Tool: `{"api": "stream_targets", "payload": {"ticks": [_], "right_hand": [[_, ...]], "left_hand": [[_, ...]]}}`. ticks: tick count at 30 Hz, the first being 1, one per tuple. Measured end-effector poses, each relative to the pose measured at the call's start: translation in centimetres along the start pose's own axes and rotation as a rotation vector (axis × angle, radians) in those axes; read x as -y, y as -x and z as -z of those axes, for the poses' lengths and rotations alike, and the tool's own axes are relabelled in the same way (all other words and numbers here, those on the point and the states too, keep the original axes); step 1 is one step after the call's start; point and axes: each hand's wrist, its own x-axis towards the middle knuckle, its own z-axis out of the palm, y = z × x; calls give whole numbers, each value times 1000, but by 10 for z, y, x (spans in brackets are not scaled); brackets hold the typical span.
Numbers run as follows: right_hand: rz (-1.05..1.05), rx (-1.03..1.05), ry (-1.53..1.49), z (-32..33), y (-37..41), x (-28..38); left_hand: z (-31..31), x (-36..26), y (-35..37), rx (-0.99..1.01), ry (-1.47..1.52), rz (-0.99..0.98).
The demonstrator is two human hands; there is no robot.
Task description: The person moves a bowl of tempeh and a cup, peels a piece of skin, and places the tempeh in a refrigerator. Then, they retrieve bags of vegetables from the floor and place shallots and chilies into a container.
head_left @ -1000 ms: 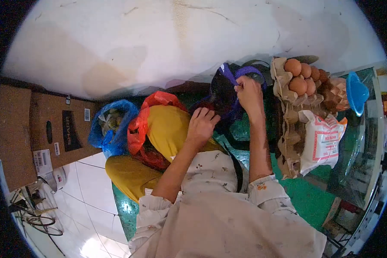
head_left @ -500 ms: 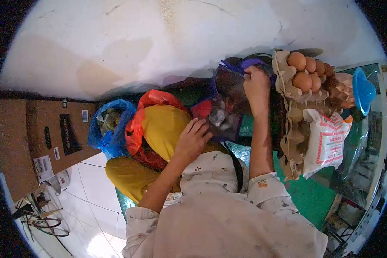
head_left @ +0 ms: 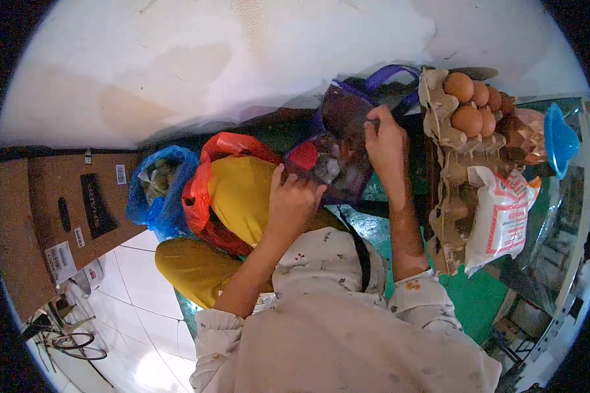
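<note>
A purple bag with a see-through front lies before me, a red thing and a whitish bundle showing through it. My right hand pinches the bag's right edge near the top. At its lower left edge, my left hand has bent fingers closed on the bag's rim. The bag's purple handle stands up loose behind my right hand. Left of my left hand, a red plastic bag lies around my yellow-clad knee.
Egg trays with several brown eggs stand at the right, a white printed packet and blue basin beside them. A blue plastic bag and cardboard box are at the left. A wall rises behind.
My right hand has let go of the purple handle and moved down to the bag's edge. My left hand has shifted slightly along the lower rim.
</note>
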Motion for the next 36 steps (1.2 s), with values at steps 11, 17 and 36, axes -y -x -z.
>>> {"api": "stream_targets", "payload": {"ticks": [11,17,36], "right_hand": [[509,504,502,-132,-5,-174],[422,1026,677,-86,16,-171],[96,443,95,-255,-45,-177]], "left_hand": [[11,6,-2,69,-123,132],[15,19,-9,131,-55,149],[18,23,-13,150,80,126]]}}
